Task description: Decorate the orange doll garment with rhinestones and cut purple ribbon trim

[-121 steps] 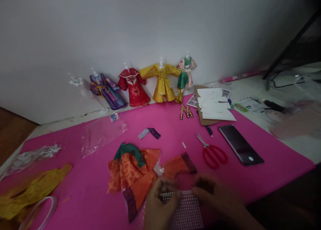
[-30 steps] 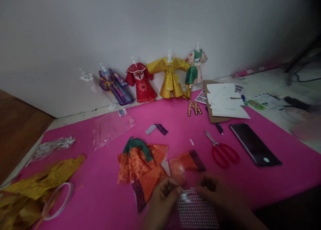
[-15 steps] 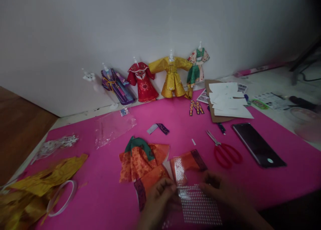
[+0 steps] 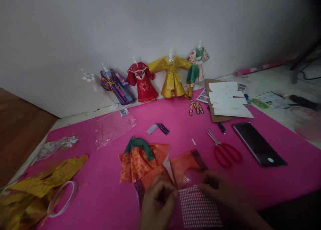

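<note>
From here I see the left hand (image 4: 158, 203) and right hand (image 4: 223, 191) at the bead sheet's (image 4: 200, 208) far edge, though I can't tell whether either grip is pinched shut, with orange cloth (image 4: 184, 164) and scissors (image 4: 227, 153) just beyond them.

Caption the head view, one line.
Left hand and right hand at a rhinestone sheet, near red-handled scissors.

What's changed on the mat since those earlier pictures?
The dotted sheet sits further right relative to the left hand, whose fingers overlapped its corner and now reach its left edge. Grip changes are unclear. The scissors, phone and orange skirt look unmoved; only the view shifted.
</note>
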A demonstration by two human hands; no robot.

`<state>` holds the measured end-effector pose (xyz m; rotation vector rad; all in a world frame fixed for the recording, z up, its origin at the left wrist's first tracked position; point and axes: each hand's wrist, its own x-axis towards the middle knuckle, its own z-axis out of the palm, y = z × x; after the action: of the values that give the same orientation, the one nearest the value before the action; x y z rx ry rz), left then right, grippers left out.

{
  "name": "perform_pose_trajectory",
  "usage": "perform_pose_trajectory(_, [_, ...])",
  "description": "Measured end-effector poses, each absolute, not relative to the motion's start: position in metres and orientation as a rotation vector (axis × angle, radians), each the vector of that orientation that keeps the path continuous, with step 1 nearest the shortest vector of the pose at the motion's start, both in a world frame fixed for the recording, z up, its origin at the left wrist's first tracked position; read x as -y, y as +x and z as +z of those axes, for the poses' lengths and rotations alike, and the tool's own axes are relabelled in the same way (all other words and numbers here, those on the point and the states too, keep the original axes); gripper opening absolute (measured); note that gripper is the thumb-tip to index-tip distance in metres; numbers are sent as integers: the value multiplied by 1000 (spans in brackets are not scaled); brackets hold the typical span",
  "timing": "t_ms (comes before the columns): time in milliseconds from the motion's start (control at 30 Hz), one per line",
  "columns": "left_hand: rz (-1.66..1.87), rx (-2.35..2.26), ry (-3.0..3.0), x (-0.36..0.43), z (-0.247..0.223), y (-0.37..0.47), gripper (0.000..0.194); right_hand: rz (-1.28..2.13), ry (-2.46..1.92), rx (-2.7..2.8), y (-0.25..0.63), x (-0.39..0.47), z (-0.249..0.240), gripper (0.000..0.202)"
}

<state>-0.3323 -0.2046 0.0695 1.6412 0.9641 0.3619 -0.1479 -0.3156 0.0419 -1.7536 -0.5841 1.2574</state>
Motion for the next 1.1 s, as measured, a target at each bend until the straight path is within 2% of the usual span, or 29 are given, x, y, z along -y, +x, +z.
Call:
perform_pose_trajectory(333, [360,-967,1818,205,80,-332,19,1227,-1739,583,-159,312,41,19])
perform_pose_trajectory(600, [355,-1018,1459,191,64,-336,19,1214,-1755,587,-155,315,37,18])
perform_pose_trajectory(1100, [130,-998,1408,207,73,-327,22,1210,-1713,595,-165,311,39,19])
